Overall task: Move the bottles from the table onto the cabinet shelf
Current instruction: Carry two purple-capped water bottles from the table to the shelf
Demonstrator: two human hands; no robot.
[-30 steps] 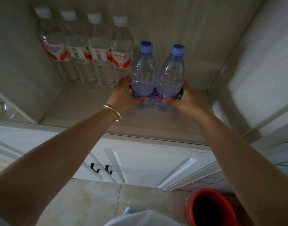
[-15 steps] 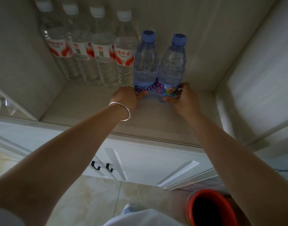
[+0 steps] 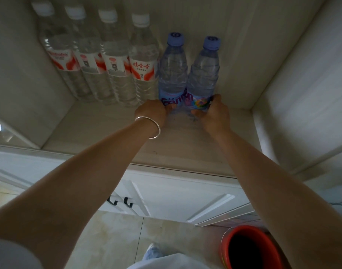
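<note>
Both blue-capped bottles (image 3: pixel 187 74) now stand deeper on the shelf (image 3: pixel 100 131), against its back wall. The left hand (image 3: pixel 151 111) and right hand (image 3: pixel 214 111) pinch their bases. Release gently, keeping the row straight.

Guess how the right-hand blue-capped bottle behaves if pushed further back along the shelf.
The right blue-capped bottle is tall and narrow, so a high push would likely tip it; the right hand grips it low, which looks safer. It looks filled, so probably heavy for its size. Thin ribbed plastic may flex under squeeze.
</note>
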